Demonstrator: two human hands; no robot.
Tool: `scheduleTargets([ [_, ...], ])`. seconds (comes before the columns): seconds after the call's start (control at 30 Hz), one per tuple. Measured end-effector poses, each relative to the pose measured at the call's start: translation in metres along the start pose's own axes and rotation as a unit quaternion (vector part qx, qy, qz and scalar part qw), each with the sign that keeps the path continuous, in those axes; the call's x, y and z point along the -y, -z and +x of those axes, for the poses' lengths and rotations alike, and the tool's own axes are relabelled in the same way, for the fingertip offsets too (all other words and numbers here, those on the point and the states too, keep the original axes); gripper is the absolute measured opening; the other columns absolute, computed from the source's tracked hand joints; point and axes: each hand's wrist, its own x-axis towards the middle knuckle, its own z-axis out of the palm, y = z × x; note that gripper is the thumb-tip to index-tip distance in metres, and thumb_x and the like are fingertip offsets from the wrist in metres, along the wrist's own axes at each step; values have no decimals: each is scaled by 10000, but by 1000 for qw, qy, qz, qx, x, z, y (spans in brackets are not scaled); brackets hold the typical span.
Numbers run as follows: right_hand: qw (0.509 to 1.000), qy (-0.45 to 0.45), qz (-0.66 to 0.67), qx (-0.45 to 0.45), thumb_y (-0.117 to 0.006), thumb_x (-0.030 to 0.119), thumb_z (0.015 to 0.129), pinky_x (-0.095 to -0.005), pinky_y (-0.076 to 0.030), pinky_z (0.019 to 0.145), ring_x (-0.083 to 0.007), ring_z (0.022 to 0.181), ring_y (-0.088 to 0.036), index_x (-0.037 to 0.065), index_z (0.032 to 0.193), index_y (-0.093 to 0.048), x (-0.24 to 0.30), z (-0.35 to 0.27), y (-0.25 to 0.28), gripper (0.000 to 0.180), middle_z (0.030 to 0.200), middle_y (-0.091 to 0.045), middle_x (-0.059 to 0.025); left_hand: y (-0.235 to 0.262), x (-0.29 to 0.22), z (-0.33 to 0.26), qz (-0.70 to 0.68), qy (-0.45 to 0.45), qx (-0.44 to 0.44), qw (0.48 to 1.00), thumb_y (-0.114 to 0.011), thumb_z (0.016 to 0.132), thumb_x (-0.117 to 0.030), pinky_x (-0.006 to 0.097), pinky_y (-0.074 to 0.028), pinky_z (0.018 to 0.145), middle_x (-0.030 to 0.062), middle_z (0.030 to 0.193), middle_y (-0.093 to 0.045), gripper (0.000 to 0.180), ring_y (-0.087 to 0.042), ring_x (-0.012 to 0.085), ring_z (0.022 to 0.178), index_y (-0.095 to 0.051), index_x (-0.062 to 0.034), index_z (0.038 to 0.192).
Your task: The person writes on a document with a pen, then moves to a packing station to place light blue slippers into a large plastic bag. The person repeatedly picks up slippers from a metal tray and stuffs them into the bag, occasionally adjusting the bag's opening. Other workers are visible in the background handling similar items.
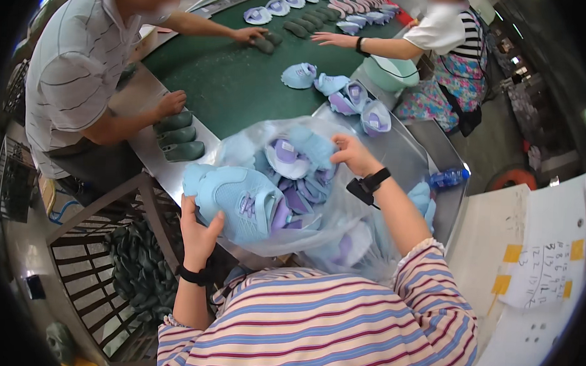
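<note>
In front of my chest a large clear plastic bag (335, 234) lies open, filled with light blue and purple shoe uppers (287, 158). My left hand (199, 228) is closed round the side of some light blue shoe uppers (230, 200) at the bag's left mouth, thumb on the near face. The fingers behind them are partly hidden. At the bag's right rim, my right hand (356, 156) pinches the plastic, close beside another light blue upper (313, 148). Several more uppers (346, 97) rest beyond the bag, at the belt's near right end.
A green belt (209, 81) carries rows of uppers and dark pieces. Two people work along it, one hand on dark green shoe pieces (265, 43). A slatted crate (84, 239) stands at my left. A mint basin (389, 75) and blue bottle (449, 178) are right.
</note>
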Motion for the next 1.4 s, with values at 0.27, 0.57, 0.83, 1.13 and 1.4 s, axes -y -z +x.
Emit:
scheduleTargets([
  [0.27,924,70,372,51,-555,121,718,-359,-403,899,-230,985,-548,36,1168,-471,11,-54,-17,466,1079,-568,-92,-24,-13,17,96,-61,7,993,-693,635,-127,303,-374,802,117,946,-445,393,-453,253,887,-483,8,938],
  [0.57,908,158,380,-78,-485,54,770,-336,-468,792,-217,860,-580,53,1027,-510,3,-62,18,259,967,-575,-101,-18,-31,31,100,-109,-3,989,-648,620,-96,290,-375,804,118,947,-453,432,-464,255,865,-457,9,994],
  [0.83,927,135,162,-311,-410,-24,787,-305,-478,732,-181,823,-575,12,1045,-514,-2,-103,138,281,915,-578,-91,-6,1,-2,166,-60,94,980,-675,624,-108,324,-309,944,201,1174,-464,500,-439,245,1084,-480,34,1062],
  [1.13,844,-318,-153,-404,-501,-39,671,-472,-469,768,-255,1040,-498,93,1035,-622,-111,-251,206,405,1109,-546,-90,-8,17,-5,117,-2,101,988,-701,627,-102,367,-235,1008,254,1334,-320,563,-318,299,1245,-454,31,1115],
  [1.4,804,-422,-335,-252,-625,123,686,-436,-487,757,-267,888,-593,72,970,-628,-123,-254,179,289,859,-629,-92,-13,14,2,131,-32,121,983,-687,626,-89,356,-239,1004,245,1332,-328,527,-326,311,1239,-464,24,1090],
])
